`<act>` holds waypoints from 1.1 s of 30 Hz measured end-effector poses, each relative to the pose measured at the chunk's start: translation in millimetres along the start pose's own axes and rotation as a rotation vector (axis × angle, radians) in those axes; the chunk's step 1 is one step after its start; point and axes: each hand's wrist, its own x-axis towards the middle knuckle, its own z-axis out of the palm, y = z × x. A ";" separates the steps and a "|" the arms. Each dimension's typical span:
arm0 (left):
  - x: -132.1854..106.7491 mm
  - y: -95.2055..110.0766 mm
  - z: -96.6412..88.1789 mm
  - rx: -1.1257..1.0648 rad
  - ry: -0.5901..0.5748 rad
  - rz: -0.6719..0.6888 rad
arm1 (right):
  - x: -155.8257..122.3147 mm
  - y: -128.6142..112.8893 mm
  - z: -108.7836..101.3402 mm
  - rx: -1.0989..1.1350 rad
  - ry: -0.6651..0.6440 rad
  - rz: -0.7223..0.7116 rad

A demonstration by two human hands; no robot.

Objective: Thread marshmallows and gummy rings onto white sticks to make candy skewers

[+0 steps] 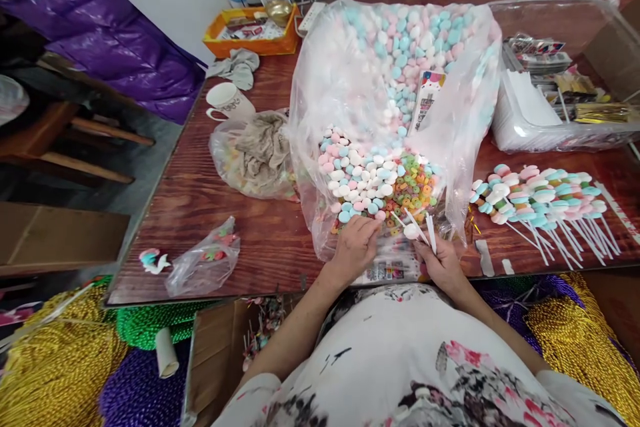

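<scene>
My right hand point(443, 261) is closed around several white lollipop sticks point(431, 232). One white oval candy point(411, 231) sits at these sticks, close to the fingers. My left hand point(357, 243) has its fingers curled together at the near edge of a heap of pink, white and blue oval candies point(360, 170); whatever it pinches is hidden. Close to its fingertips lies a pink candy point(380, 215). Colourful ring-shaped candies point(415, 183) lie right of the heap. Both kinds rest in a large clear plastic bag point(320, 80), opened towards me, with more oval candies at its back.
Finished candy skewers point(545, 197) lie piled at the right, sticks towards me. Behind them stands a clear plastic bin point(525, 137) with packaging. A mug point(231, 101), a cloth point(263, 147), a small plastic bag point(205, 260) and an orange tray point(250, 45) are on the left.
</scene>
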 end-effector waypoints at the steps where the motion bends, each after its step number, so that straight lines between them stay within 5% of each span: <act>1: 2.2 -0.6 1.8 -0.020 0.025 -0.016 | 0.0 -0.2 0.1 -0.002 0.002 -0.003; 9: 12.7 4.0 3.8 0.183 -0.084 0.042 | 0.0 -1.3 0.9 -0.013 0.013 -0.024; 15: 6.1 10.2 6.3 0.082 -0.073 0.153 | 0.2 0.1 2.5 -0.004 -0.007 -0.023; 18: 7.5 10.9 6.1 -0.208 0.009 -0.003 | -2.2 1.8 2.5 -0.013 0.008 -0.031; 23: 10.2 10.8 -4.7 -1.025 0.195 -0.524 | -6.1 -9.4 0.8 -0.084 -0.102 -0.073; 26: 9.4 10.9 -9.7 -1.242 0.195 -0.582 | -4.2 -21.5 0.0 -0.140 -0.162 -0.110; 29: 7.8 10.1 -9.0 -1.209 0.277 -0.536 | 0.0 -29.9 -1.2 -0.206 -0.197 -0.096; 33: 5.5 9.5 -9.0 -0.815 0.419 -0.293 | 3.0 -29.6 -2.3 -0.344 -0.237 -0.095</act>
